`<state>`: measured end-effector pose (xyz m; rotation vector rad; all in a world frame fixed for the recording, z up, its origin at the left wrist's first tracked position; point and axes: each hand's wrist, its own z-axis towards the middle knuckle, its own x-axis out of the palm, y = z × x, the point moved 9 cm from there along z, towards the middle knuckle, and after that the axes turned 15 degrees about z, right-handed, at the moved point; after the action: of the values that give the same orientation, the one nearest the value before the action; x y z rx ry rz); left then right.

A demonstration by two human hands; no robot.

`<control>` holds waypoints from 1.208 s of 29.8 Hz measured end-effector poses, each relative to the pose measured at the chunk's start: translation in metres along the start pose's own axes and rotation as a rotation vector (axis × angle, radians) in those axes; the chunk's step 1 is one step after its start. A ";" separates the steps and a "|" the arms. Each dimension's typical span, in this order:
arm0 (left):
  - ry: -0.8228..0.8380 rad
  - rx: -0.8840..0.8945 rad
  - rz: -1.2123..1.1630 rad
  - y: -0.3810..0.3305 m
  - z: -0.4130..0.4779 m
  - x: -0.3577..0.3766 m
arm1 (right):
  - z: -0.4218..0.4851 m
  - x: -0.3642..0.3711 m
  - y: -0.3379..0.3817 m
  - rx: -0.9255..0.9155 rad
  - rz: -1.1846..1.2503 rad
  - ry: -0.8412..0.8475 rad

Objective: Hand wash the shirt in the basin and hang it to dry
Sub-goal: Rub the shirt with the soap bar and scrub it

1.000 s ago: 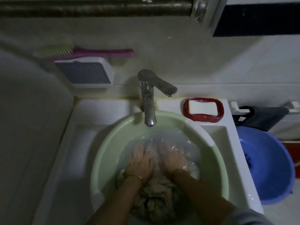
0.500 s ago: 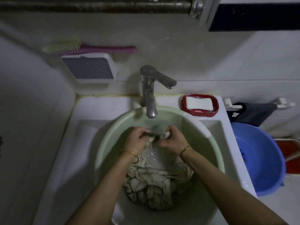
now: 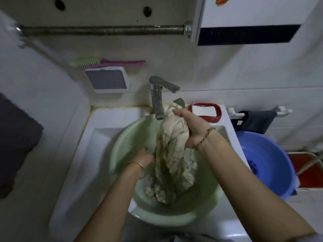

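The shirt (image 3: 171,154), a cream, sodden, deeply wrinkled cloth, hangs as one twisted rope from the right hand (image 3: 192,130). That hand's grip is closed round the upper bunch, just beside the spout of the chrome faucet (image 3: 157,100). The shirt's lower end lies crumpled inside the basin (image 3: 122,145). The basin is one round, smooth, pale green plastic bowl sitting in the white glazed sink (image 3: 104,123).

The left hand (image 3: 145,157) is against the shirt's left side, lower down. Its fingers are blurred and partly behind the cloth, so I cannot tell whether its grip is closed.

One thin gold bangle (image 3: 135,164) circles the left wrist, and one beaded bracelet (image 3: 205,137) the right. At the sink's far right corner sits one oval red soap dish (image 3: 218,113) holding one white rectangular soap bar (image 3: 203,110). Beyond the sink's right edge stands one round blue plastic tub (image 3: 272,163).
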<state>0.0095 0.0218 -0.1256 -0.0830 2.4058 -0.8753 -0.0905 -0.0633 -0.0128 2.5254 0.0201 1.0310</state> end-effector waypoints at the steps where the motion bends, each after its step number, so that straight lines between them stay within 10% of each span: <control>1: -0.004 -0.058 0.074 0.007 -0.001 0.003 | -0.007 0.011 0.004 -0.009 0.042 0.024; 10: 0.156 -0.195 -0.737 0.009 -0.024 0.038 | -0.076 0.108 0.055 -0.200 0.354 0.294; 19: 0.536 -0.244 -1.059 -0.016 -0.055 0.070 | -0.074 0.102 0.056 -0.283 0.560 0.287; 23: 0.274 -0.251 -1.024 0.017 -0.007 0.061 | -0.049 0.049 0.056 -0.283 0.499 0.214; 26: -0.079 -0.168 -0.846 0.017 -0.009 0.021 | -0.026 -0.012 0.037 -0.241 0.251 -0.057; 30: -0.515 0.113 0.026 0.008 -0.010 -0.034 | 0.007 -0.073 0.020 -0.302 -0.346 -0.334; 33: -0.455 0.120 0.695 0.008 -0.002 -0.005 | 0.031 -0.101 0.016 -0.355 -1.291 -0.506; 36: -0.241 0.062 0.967 0.022 0.024 0.023 | 0.079 -0.138 -0.013 -0.123 -1.618 -0.518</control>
<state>0.0060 0.0195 -0.1656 0.8695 1.8358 -0.4285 -0.1356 -0.1036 -0.1606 1.6447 1.4462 -0.2722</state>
